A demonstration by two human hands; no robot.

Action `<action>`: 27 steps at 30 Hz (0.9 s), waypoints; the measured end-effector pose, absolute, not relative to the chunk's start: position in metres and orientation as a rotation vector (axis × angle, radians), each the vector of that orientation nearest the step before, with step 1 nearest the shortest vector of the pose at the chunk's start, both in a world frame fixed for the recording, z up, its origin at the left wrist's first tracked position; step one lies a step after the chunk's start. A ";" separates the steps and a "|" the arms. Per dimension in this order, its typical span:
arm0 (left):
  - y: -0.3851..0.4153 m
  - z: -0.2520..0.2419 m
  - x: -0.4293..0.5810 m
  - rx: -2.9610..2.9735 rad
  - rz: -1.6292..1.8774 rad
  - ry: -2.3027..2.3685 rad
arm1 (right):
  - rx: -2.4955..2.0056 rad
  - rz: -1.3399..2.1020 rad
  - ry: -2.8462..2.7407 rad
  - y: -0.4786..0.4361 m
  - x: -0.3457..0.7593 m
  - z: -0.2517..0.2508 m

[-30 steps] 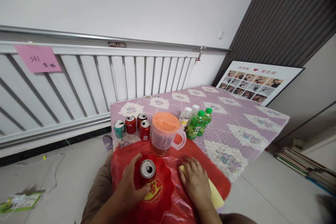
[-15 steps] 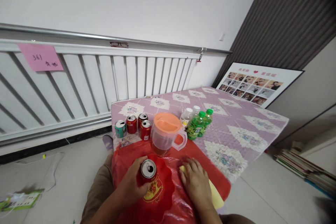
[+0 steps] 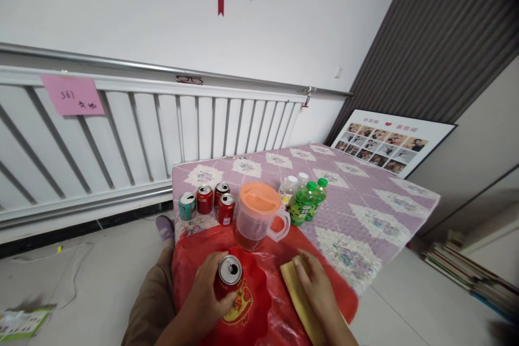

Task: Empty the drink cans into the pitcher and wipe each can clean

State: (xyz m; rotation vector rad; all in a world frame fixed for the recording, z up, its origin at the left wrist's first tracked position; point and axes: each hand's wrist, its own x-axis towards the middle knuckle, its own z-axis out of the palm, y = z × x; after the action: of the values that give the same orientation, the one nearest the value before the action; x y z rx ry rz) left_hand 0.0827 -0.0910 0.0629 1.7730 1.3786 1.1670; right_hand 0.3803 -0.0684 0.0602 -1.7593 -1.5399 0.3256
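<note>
Steady now: my left grip (image 3: 208,293) curls round the open can (image 3: 230,271), best kept upright; my right grip (image 3: 318,287) pinches the yellow cloth (image 3: 296,297).

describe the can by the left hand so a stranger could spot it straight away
On the purple floral tablecloth, find the red sheet, then the scalloped red tray. There, the left hand curls around the red can; unlike the four cans grouped farther back, it is by itself.
</note>
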 end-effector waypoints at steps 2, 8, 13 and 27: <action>-0.091 0.062 0.083 1.776 1.179 1.384 | -1.731 0.397 -1.385 -0.062 0.382 0.073; -0.090 0.053 0.084 1.814 1.196 1.363 | -1.404 0.728 -1.244 -0.035 0.359 0.125; -0.088 0.045 0.085 1.847 1.198 1.352 | -1.330 0.867 -1.198 -0.007 0.337 0.132; -0.088 0.056 0.092 1.767 1.148 1.404 | -1.190 0.918 -1.047 0.022 0.305 0.147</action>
State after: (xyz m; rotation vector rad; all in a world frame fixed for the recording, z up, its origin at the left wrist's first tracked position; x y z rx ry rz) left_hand 0.0925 -0.0883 0.0561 1.7671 1.4041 1.1478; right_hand 0.3052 0.0218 0.1472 -1.1901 -1.0470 0.9184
